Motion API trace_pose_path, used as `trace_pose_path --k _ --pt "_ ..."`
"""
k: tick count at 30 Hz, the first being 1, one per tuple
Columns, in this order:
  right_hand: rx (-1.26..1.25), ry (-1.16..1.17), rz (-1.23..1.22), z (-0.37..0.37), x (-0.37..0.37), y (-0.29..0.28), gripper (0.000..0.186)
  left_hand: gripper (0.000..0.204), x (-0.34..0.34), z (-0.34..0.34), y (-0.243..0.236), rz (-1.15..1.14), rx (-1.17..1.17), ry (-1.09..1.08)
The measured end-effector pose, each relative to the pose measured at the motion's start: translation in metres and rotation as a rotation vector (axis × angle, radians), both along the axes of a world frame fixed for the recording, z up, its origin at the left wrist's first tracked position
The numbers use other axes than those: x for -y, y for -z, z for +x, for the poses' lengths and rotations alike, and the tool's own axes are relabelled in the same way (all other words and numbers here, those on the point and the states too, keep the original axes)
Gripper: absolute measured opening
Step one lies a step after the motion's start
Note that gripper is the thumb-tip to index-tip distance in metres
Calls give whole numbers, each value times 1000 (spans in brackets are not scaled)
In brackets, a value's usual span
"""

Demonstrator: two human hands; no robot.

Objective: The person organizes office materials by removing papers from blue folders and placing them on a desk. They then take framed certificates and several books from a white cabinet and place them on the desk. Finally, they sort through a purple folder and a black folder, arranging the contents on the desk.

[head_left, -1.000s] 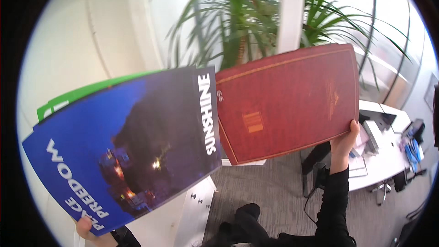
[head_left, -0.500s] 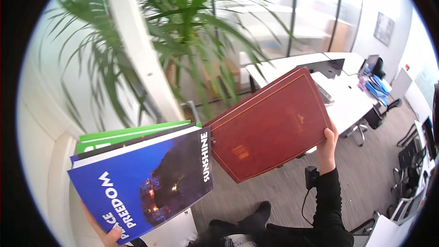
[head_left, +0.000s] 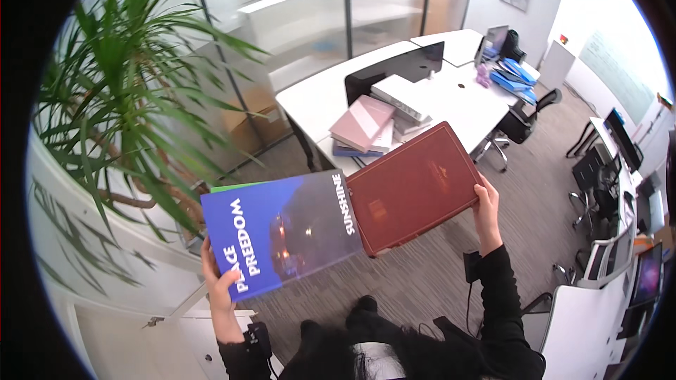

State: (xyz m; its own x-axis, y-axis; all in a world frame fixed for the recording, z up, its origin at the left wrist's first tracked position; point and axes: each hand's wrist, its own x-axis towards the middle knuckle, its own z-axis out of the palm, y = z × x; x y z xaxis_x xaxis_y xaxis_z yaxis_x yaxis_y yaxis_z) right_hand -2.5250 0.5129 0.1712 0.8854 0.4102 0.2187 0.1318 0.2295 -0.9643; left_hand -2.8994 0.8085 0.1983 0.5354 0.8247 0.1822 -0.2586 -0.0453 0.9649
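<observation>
My left hand (head_left: 222, 288) grips the left end of a blue and black book (head_left: 282, 229), thumb on its cover. A thin green edge (head_left: 231, 187) of another book shows behind its top; the rest of that one is hidden. My right hand (head_left: 487, 204) is closed on the right edge of a dark red book (head_left: 419, 190) with gold marks. Both covers tilt up toward me in the air above the floor. The red book's left edge meets or overlaps the blue book's right edge; whether they press together I cannot tell.
Ahead stands a white desk (head_left: 320, 81) with a black monitor (head_left: 398, 67), a pink book (head_left: 362, 123) and a white binder (head_left: 401, 96) piled on it. A leafy plant (head_left: 134, 63) is at left, above a white cabinet (head_left: 134, 341). An office chair (head_left: 521, 123) stands at right.
The view has turned right, bringing the desk's book pile into sight. Both hands still hold their books; the blue one has come away from the white cabinet, out over the floor.
</observation>
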Motion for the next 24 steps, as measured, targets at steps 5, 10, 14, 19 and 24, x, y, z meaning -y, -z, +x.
trace_pose_path --k 5,10,14,19,24 --pt "-164 226 47 31 30 42 40 63 -29 84 50 -255 58 57" --pt "-393 474 155 44 48 91 33 49 -64 148 99 -445 104 110" --pt "-459 621 342 52 40 124 18 41 -92 212 129 -688 110 158" --pt "-495 759 357 78 -9 169 7 37 -122 304 129 -818 33 158" --pt "-574 858 479 95 -61 217 10 35 -169 374 166 -719 44 212"
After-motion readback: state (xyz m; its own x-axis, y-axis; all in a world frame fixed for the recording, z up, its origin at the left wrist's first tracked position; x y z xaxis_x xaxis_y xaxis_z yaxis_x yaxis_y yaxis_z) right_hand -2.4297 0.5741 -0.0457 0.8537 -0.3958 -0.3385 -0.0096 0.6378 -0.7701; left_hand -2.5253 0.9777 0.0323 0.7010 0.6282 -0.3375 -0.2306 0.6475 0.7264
